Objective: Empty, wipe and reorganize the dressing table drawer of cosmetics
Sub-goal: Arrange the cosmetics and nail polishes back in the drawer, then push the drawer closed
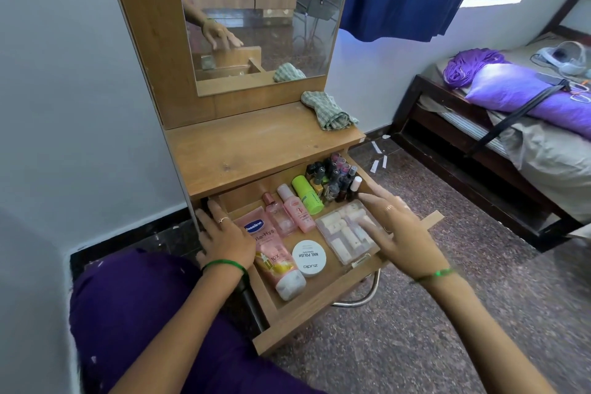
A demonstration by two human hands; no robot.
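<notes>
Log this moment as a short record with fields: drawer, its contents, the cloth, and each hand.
drawer: drawer pulled out, cosmetics inside
front row: Vaseline tube, white nail polish remover jar, clear plastic case
back row: two pink bottles, green bottle, nail polish bottles clustered in the far right corner
cloth: checked cloth bunched on the tabletop, right end
left hand: left hand resting on the drawer's left side
right hand: right hand open above the clear plastic case

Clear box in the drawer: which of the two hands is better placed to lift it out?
The right hand. It hovers open directly over the clear box, while the left hand rests on the drawer's left edge, across the tube.
</notes>
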